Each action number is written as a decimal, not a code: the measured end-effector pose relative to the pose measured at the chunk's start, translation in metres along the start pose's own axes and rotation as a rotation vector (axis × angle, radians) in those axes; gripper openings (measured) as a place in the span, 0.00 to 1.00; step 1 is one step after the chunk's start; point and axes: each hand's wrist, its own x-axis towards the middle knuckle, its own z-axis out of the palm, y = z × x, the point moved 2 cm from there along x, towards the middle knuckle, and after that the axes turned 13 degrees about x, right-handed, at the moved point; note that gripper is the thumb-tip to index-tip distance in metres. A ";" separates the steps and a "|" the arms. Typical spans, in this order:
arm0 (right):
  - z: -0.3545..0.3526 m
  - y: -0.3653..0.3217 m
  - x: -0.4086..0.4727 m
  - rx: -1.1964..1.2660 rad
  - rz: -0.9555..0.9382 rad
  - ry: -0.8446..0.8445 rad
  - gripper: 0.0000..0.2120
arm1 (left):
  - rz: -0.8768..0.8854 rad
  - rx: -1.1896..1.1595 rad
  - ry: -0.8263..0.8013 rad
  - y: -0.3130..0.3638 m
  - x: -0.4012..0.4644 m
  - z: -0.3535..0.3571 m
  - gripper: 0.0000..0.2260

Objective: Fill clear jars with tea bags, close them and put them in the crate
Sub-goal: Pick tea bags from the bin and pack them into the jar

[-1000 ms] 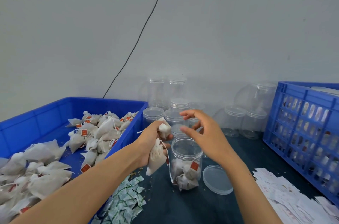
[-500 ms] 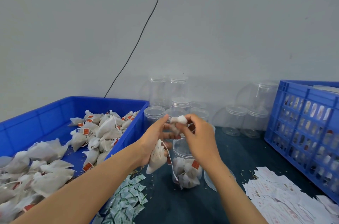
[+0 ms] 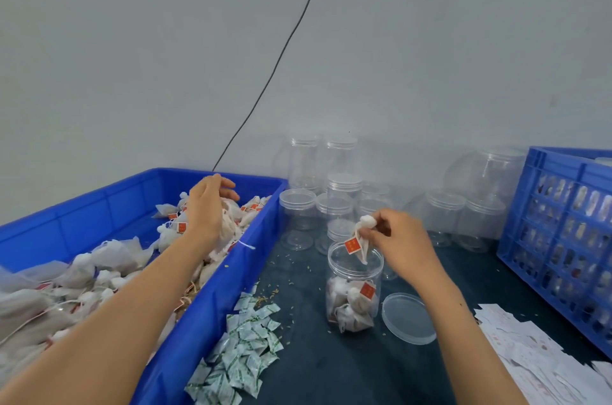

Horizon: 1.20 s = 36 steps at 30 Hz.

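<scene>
An open clear jar (image 3: pixel 354 292) stands on the dark table, partly filled with tea bags. My right hand (image 3: pixel 402 244) pinches a white tea bag (image 3: pixel 361 237) with a red tag just above the jar's mouth. The jar's clear lid (image 3: pixel 409 318) lies flat to its right. My left hand (image 3: pixel 208 209) is over the pile of tea bags (image 3: pixel 99 275) in the blue bin (image 3: pixel 212 305), fingers loosely curled, and a tea bag hangs under its palm. The blue crate (image 3: pixel 563 239) stands at the right with filled jars inside.
Several empty lidded jars (image 3: pixel 344 192) stand along the back wall. A heap of small green-and-white sachets (image 3: pixel 245 358) lies in front of the bin. White paper slips (image 3: pixel 530 355) are spread at the front right. A black cable (image 3: pixel 281 50) runs down the wall.
My left hand has gone from beside the jar back into the blue bin. My right hand has taken a tea bag from it and brought it down to the jar's mouth.
</scene>
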 end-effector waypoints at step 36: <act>0.006 0.000 0.000 0.000 -0.028 -0.125 0.04 | 0.250 0.632 -0.460 -0.012 -0.096 0.087 0.03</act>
